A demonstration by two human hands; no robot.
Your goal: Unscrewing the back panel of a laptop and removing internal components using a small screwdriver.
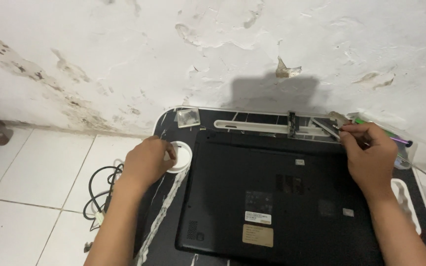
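A black laptop (277, 197) lies upside down on a small black table (166, 236) with white trim. My left hand (146, 162) rests on the table's left edge with its fingers in a round white cup holder (182, 155). My right hand (371, 155) is at the laptop's far right corner, fingers pinched on a thin grey metal strip (325, 126) that lies over a long white slot (262, 125) along the table's back edge. What, if anything, the left fingers hold is hidden.
A peeling white wall stands right behind the table. A small clear plastic bag (188, 117) lies at the back left corner. A green and purple pen-like tool (395, 138) sits at the right. Black cables (99, 189) lie on the white tiled floor at the left.
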